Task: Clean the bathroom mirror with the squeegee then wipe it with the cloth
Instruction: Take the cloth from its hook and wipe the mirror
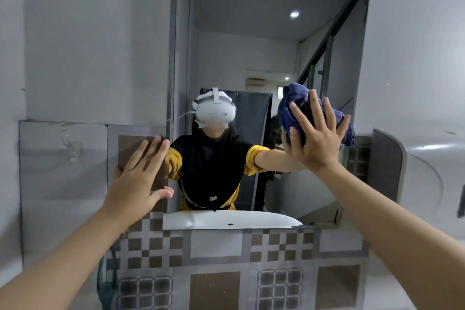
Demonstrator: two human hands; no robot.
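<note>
1. Mirror (251,58) fills the centre of the frame, top edge down to the patterned tiles (216,246) low in the frame. I see no streaks or wet film on the glass, though the picture is too soft to be sure.
2. I read the task as in its second half: the wiping with the cloth is under way. The squeegee is nowhere in view, so I judge that pass finished, though I cannot confirm it.
3. Right hand (317,141), right of centre, presses the blue cloth (297,106) flat against the glass near the mirror's right edge; fingers spread wide over the bunched fabric.
4. Left hand (136,181), left of centre, lies flat on the wall tile at the mirror's left edge, fingers straight, holding nothing; I take it as a brace.
5. Left to do, by my estimate: the upper glass, well above the cloth.
</note>
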